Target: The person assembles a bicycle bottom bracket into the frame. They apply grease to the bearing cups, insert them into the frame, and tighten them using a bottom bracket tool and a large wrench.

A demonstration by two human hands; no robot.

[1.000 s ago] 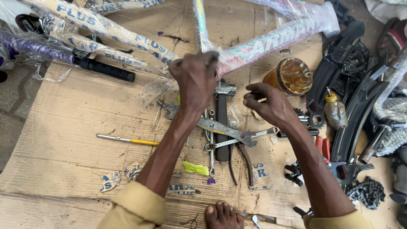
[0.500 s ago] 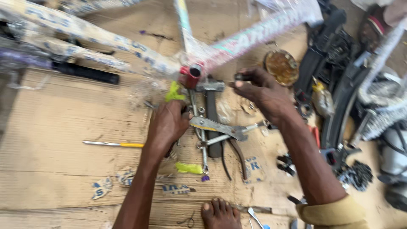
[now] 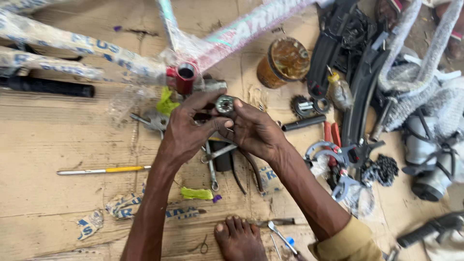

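Note:
Both hands meet over the cardboard (image 3: 58, 140), just below the red bottom-bracket shell (image 3: 185, 76) of a plastic-wrapped bicycle frame (image 3: 87, 46). My left hand (image 3: 189, 129) and my right hand (image 3: 253, 128) together hold a small round metal bearing cup (image 3: 224, 104) between their fingertips. The cup faces up, with a dark hole in its middle. Under the hands lie pliers and a spanner (image 3: 211, 169), partly hidden.
A yellow-handled screwdriver (image 3: 104, 170) lies at left. A rusty tin (image 3: 282, 61), a small sprocket (image 3: 303, 106), black mudguards (image 3: 360, 87), a chain (image 3: 384, 170) and brake parts (image 3: 338, 157) crowd the right. A bare foot (image 3: 239, 237) rests at the bottom.
My left hand has left the tools on the cardboard and risen to meet the right hand. Both now hold the bearing cup, and the view has shifted closer.

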